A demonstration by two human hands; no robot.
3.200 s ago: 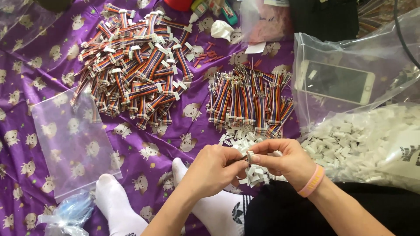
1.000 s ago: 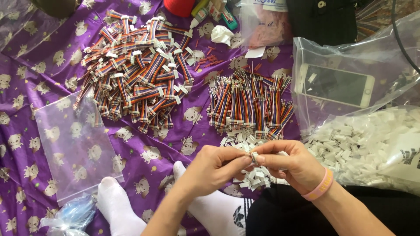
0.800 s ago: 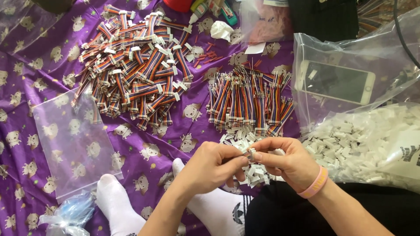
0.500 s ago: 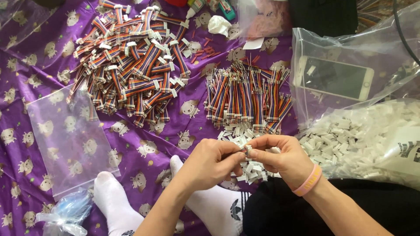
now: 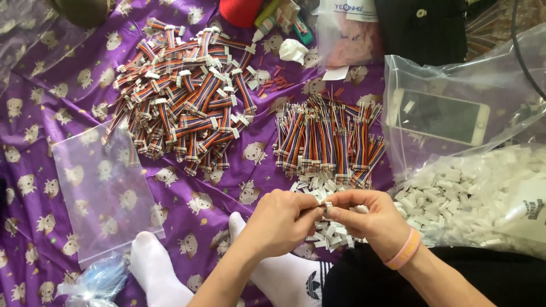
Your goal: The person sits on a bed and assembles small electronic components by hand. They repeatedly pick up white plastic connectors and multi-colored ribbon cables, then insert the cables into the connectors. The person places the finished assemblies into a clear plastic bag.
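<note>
My left hand (image 5: 282, 223) and my right hand (image 5: 368, 219) meet fingertip to fingertip over my lap, both pinching a small white connector (image 5: 327, 207) with a short wire end between them. Right under my hands lies a small heap of loose white connectors (image 5: 330, 236). Just beyond them a tidy row of multicoloured ribbon wires (image 5: 330, 142) lies on the purple cloth (image 5: 34, 148). A larger, loose pile of ribbon wires with white plugs fitted (image 5: 185, 99) sits at the far left.
A big clear bag of white connectors (image 5: 478, 193) lies at the right, with a phone (image 5: 441, 116) inside another clear bag behind it. An empty clear bag (image 5: 105, 196) lies at the left. My white-socked feet (image 5: 156, 273) rest below. Bottles and a red object stand at the top.
My hands have stayed together on the small connector, with only slight finger movement. The view has shifted a little.
</note>
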